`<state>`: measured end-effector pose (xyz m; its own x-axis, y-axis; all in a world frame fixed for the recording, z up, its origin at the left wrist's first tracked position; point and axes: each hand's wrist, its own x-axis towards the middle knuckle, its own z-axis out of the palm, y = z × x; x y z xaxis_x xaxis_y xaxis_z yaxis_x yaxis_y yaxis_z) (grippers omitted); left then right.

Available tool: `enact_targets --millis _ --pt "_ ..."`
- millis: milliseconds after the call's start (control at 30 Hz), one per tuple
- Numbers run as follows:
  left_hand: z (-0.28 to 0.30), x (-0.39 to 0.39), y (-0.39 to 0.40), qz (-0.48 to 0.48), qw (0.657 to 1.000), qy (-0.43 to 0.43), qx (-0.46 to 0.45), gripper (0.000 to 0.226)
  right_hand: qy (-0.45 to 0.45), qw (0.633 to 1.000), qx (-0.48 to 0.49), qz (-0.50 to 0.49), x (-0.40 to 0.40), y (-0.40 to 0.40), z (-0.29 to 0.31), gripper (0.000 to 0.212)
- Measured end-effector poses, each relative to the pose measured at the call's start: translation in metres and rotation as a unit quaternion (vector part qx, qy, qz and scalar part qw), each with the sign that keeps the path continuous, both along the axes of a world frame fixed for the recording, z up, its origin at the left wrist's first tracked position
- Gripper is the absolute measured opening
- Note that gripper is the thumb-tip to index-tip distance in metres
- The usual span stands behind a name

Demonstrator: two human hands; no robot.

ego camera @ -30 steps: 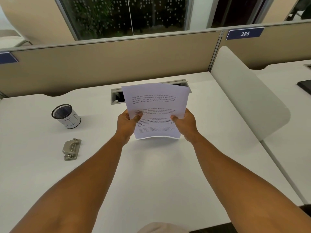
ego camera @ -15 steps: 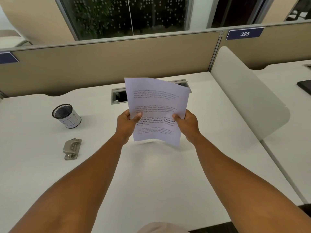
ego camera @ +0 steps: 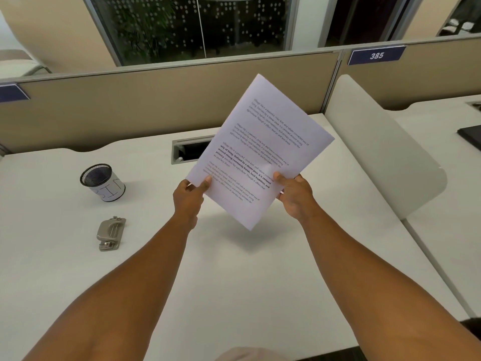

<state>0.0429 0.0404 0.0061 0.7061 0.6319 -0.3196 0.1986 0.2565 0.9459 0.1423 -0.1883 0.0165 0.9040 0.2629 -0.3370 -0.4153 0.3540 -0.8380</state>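
Where the view is nearest, tabletop (ego camera: 234,282): white, crossed by both forearms.
Hole punch (ego camera: 110,233): laid at the left, well apart from both hands.
Left grip (ego camera: 188,198): closed on the sheet's lower left edge, thumb on top.
Right grip (ego camera: 295,195): closed on its lower right edge.
Sheet (ego camera: 263,142): printed, held tilted above the tabletop, clear of it.
Mesh cup (ego camera: 102,182): stood beyond the hole punch.

Hands (ego camera: 188,198) & forearms (ego camera: 145,277) bare; pale beige clothing (ego camera: 250,355) at btm edge.

Office: cubicle partition (ego camera: 156,105), numbered desk plate (ego camera: 376,55), white desk (ego camera: 234,282), hole punch (ego camera: 111,233).
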Motion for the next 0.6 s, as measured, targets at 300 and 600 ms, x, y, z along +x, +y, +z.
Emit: enact_targets --millis 300,600 --pt "0.003 -0.003 -0.02 -0.073 0.982 -0.089 -0.148 0.035 0.049 0.994 0.095 0.023 -0.007 0.017 -0.004 0.039" --pt "0.005 -0.004 -0.017 -0.051 0.98 -0.1 -0.167 0.039 0.066 0.992 0.089 0.054 -0.013 0.017 -0.007 0.046"
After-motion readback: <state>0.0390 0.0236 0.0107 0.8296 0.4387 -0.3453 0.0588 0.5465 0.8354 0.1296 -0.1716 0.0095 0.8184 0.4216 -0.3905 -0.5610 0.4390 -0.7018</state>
